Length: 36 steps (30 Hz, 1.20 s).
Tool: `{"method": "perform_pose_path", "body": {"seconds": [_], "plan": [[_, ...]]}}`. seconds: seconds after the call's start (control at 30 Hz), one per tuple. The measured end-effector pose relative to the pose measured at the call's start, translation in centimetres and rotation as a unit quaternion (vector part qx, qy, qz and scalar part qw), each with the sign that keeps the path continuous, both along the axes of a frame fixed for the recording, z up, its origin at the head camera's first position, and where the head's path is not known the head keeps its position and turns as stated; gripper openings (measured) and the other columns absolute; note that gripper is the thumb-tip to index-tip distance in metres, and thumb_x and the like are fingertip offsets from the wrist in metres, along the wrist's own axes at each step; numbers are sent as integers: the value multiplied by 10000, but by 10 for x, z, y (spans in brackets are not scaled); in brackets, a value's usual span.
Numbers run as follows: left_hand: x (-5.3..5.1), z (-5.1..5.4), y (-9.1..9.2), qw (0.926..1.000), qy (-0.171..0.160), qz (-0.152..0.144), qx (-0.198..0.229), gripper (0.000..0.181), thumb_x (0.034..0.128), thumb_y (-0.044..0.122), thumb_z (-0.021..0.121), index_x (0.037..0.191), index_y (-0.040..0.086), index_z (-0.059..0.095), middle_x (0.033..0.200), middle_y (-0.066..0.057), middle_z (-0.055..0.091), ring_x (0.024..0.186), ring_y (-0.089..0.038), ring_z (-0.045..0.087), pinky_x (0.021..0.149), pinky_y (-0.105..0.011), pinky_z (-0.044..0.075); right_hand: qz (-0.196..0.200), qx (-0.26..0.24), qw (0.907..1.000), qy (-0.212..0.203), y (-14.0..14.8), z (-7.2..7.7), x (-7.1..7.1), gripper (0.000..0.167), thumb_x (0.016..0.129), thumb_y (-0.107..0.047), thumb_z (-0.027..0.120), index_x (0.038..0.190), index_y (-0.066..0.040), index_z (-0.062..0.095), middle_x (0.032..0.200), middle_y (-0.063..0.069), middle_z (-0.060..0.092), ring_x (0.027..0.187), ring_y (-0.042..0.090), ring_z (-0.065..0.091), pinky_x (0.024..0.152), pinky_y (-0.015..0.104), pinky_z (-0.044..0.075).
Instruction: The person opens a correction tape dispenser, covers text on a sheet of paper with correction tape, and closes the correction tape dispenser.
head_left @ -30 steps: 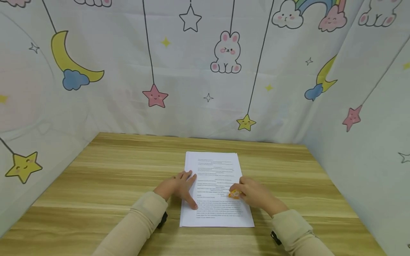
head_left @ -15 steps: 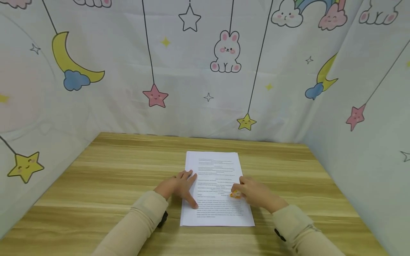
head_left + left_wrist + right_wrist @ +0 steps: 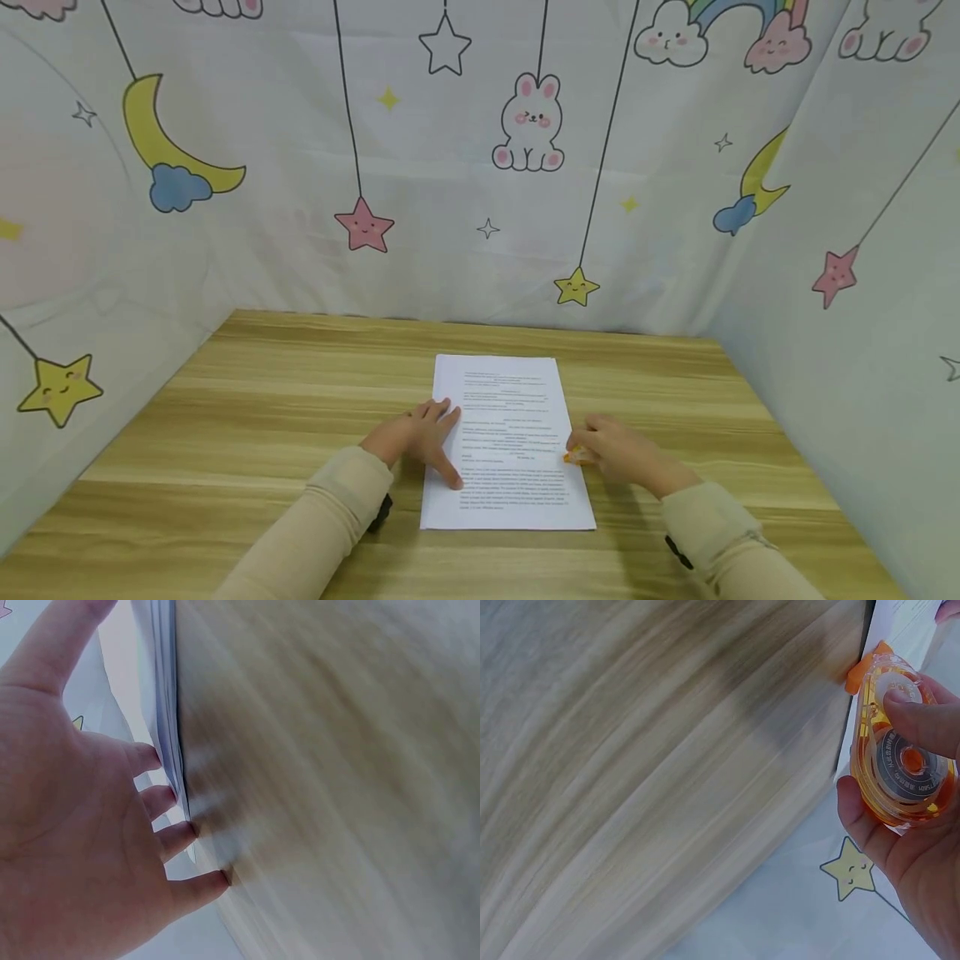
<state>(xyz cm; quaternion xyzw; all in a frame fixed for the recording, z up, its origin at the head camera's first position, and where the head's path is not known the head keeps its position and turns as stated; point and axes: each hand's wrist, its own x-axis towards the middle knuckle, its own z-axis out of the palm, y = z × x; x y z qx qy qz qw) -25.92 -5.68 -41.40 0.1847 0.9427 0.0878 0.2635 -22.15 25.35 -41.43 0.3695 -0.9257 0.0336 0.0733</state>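
Observation:
A small stack of printed paper (image 3: 517, 492) lies flat on the table, its layered edge showing in the left wrist view. My left hand (image 3: 429, 439) rests on the stack's left side with fingers spread, the thumb lying over the sheet and the fingertips (image 3: 180, 836) along the edge. At the stack's right edge my right hand (image 3: 618, 450) holds an orange see-through correction tape (image 3: 907, 761) between thumb and fingers. Its orange tip cap (image 3: 859, 673) is close to the paper's edge; whether it touches cannot be told.
The wood-grain table (image 3: 300, 367) extends on both sides of the paper and behind it. A white cloth (image 3: 450, 275) printed with stars, moons and rabbits hangs at the back and both sides. Dark bands (image 3: 678, 552) sit at the cuffs.
My right hand has moved to the right with the correction tape, from over the printed lines to the paper's right edge. The left hand and the paper have stayed put.

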Motion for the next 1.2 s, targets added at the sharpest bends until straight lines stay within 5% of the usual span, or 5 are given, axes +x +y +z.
{"method": "perform_pose_path", "body": {"seconds": [0.17,0.43,0.63,0.83,1.2], "plan": [[-1,-2,0,10000,-10,-19,-1,1149,636,600,735,1488,131,124,1558,-103,41,1425,-337,42,1120,-544,127,-14,-256,9996,-96,8,-1,2,183,806,-64,675,940,-188,658,704,-68,386,635,47,301,565,177,301],[2,0,0,9999,46,54,-119,1148,628,614,731,1489,153,129,1559,-81,54,1430,-306,52,1124,-522,147,-784,-1096,9840,-1166,18,4,6,261,862,-56,604,1097,-162,645,848,-45,506,686,52,378,593,197,355],[0,0,0,9998,-16,139,-126,1170,603,596,758,1492,181,120,1563,-57,51,1435,-284,40,1126,-511,153,-567,-626,9948,-566,4,4,3,252,827,-87,646,1043,-216,657,799,-70,492,657,39,364,578,179,332],[-6,-10,-1,9999,69,132,-52,1201,567,630,759,1491,200,124,1564,-43,46,1435,-282,29,1128,-516,134,-274,-519,9977,-346,-27,4,4,267,810,-83,666,1033,-231,654,776,-79,478,634,37,361,565,168,330],[2,0,-1,9999,106,-94,-70,1122,616,619,737,1471,172,167,1557,-101,66,1427,-332,57,1109,-559,156,237,-338,9987,-302,-91,3,8,281,814,-108,672,1067,-229,645,777,-70,487,653,44,387,590,163,372]]}}
